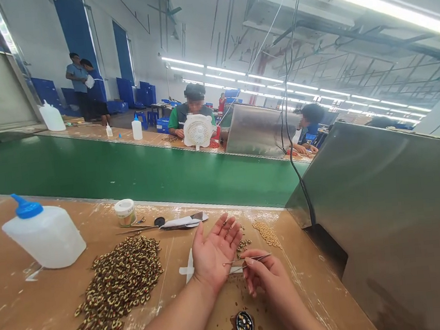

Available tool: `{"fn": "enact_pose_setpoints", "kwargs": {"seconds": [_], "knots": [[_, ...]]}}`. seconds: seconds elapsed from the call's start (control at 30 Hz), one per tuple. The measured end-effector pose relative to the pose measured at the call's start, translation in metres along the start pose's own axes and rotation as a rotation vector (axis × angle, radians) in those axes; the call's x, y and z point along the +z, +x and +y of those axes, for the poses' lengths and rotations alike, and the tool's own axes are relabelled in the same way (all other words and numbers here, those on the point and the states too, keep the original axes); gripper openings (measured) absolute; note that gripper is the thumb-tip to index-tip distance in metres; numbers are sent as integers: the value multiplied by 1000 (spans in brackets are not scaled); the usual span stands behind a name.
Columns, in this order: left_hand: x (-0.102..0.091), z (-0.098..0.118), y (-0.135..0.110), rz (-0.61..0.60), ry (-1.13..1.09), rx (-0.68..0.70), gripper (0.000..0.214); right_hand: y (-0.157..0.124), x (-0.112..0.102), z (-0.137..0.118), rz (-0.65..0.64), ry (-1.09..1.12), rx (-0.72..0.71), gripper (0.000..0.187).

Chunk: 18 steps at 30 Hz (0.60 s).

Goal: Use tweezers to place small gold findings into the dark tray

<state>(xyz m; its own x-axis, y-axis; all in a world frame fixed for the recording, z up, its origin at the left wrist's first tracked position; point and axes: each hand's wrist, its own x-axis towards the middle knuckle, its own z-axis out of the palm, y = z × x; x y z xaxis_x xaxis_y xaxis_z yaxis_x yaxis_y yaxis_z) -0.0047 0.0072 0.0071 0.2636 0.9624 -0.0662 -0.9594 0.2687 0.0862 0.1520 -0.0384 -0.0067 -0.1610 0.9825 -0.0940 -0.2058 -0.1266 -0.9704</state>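
My left hand (217, 253) is held palm up with its fingers stretched out and slightly curled. Small bits seem to show at its fingers, too small to name. In my right hand (267, 274) is a pair of thin metal tweezers (258, 258), whose tips point at the left palm. Below the hands sits a small round black dish (244, 325) with a few pale pieces in it and wet spots around it. Beyond the fingers lie a few small dark-gold pieces (244, 244). A heap of tan beads (266, 234) is to their right.
At left are a large pile of black-and-yellow small parts (122, 283) and a white bottle with a blue cap (43, 234). A small tub (125, 213) stands behind. A green conveyor belt (146, 172) crosses ahead; a metal panel (395, 210) rises at right. Co-workers sit across.
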Motion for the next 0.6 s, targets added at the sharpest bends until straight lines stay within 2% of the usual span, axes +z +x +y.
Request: {"fn": "enact_pose_setpoints", "kwargs": {"seconds": [0.17,0.3,0.5,0.6], "knots": [[1,-3,-2,-4,31,-4,57,-12,-1,-14,-88,-255,-163,44],[3,-6,-4,-27,59,-79,57,-13,-5,-30,-163,-491,-275,36],[4,-7,-6,-17,35,-122,60,-4,-13,-38,-150,-250,-218,41],[3,-6,-5,1,10,-92,62,-14,-28,-39,-28,-369,-329,37]]}}
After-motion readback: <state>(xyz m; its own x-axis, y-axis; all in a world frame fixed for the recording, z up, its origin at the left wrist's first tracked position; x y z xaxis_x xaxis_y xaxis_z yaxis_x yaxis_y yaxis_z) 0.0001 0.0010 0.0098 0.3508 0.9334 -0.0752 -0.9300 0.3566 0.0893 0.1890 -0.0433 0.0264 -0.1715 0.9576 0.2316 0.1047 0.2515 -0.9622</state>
